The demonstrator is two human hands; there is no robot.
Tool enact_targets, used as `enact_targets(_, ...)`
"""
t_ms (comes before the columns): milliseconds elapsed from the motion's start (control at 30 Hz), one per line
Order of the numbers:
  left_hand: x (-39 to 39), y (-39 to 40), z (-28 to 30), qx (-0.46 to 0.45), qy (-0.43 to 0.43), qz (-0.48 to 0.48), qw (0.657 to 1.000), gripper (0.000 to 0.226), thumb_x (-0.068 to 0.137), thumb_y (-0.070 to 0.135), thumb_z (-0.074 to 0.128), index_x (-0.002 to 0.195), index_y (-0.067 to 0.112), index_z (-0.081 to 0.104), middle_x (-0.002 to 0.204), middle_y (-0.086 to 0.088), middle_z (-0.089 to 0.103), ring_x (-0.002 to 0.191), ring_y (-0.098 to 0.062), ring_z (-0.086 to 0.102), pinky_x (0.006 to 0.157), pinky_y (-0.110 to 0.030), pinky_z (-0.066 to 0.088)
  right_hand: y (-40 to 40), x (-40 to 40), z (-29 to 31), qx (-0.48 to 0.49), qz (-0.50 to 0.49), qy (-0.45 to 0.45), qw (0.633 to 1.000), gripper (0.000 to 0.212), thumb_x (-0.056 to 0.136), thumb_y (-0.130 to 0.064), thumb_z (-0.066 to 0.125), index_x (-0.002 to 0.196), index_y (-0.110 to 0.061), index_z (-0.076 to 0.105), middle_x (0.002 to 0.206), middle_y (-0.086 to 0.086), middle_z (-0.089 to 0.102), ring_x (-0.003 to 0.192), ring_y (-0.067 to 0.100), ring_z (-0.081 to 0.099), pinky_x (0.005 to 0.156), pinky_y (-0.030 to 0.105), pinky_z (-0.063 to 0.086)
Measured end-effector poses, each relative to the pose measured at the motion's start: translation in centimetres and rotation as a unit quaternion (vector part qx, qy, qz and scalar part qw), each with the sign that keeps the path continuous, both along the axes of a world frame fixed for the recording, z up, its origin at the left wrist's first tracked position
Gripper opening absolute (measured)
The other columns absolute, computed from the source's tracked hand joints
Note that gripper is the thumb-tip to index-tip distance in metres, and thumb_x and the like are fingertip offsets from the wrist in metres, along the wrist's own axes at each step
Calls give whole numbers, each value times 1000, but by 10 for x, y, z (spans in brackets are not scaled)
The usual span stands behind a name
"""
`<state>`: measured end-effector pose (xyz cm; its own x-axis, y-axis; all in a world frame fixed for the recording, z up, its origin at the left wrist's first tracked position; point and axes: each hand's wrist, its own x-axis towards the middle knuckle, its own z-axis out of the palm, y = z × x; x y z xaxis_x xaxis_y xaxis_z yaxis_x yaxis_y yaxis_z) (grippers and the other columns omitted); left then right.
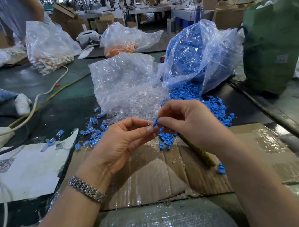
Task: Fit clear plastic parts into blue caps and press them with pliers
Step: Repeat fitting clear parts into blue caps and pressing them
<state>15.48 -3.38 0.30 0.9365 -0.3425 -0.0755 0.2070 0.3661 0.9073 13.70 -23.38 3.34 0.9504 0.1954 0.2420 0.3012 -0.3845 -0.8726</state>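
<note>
At the far left a white paper sheet [26,172] with a printed code patch is lying flat on the dark desk [65,112], with white cords [36,106] trailing across it. Just right of the sheet, a scatter of assembled pieces [91,133], blue caps with clear parts fitted in, is lying loose on the desk.

The left forearm is reaching in from the lower left, palm turned up and inward, a metal link bracelet [87,189] sitting at the wrist. The left hand [118,143] is curling its fingers, with thumb and forefinger pinching a small clear plastic part [150,127] that is hard to make out against the skin.

Directly beside it, the right hand [185,122] is coming in from the lower right, knuckles up, its fingertips pinching a blue cap [155,121]. The two hands are meeting at their fingertips above a flattened cardboard box [152,173], glossy with tape, so the cap and clear part are touching or nearly so; I cannot tell whether they are fitted together.

Behind the hands, a crinkled transparent bag of clear parts [124,84] is spilling glassy pieces toward the left hand. To its right, a bag of blue caps [199,54] is spilling a matte blue heap [210,106] just past the right hand. One stray cap [221,168] is lying on the cardboard by the right forearm. A green sack [275,41] is standing far right.
</note>
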Motion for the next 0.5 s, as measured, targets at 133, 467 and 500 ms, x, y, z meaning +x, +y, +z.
enact_targets(133, -1, 0, 0, -3, 0, 2, 1000, 19, 70, -6, 77, 88, 2, 76, 102, -25, 73, 97, -32, 74, 79, -28, 60, 1, -1, -1, -43, 4, -37, 998, 9, 91, -13, 73, 86, -20, 72, 72, -8, 70, 64, 0, 62, 66, 12, 45)
enact_targets(467, -8, -5, 10, 4, 6, 9, 1000, 20, 64, -7, 73, 79, 4, 80, 89, -16, 76, 86, -24, 76, 70, -22, 60, 1, -3, 0, -68, 14, -71, 995, 12, 92, -13, 72, 86, -24, 70, 74, -14, 70, 67, -4, 62, 66, 8, 44)
enact_targets(500, -8, -5, 10, 5, 5, 14, 1000, 19, 64, -7, 73, 77, 4, 79, 87, -16, 76, 84, -24, 76, 69, -22, 60, 1, -3, 0, -73, 12, -72, 995, 12, 92, -13, 72, 87, -24, 70, 74, -13, 70, 68, -4, 62, 66, 8, 44)
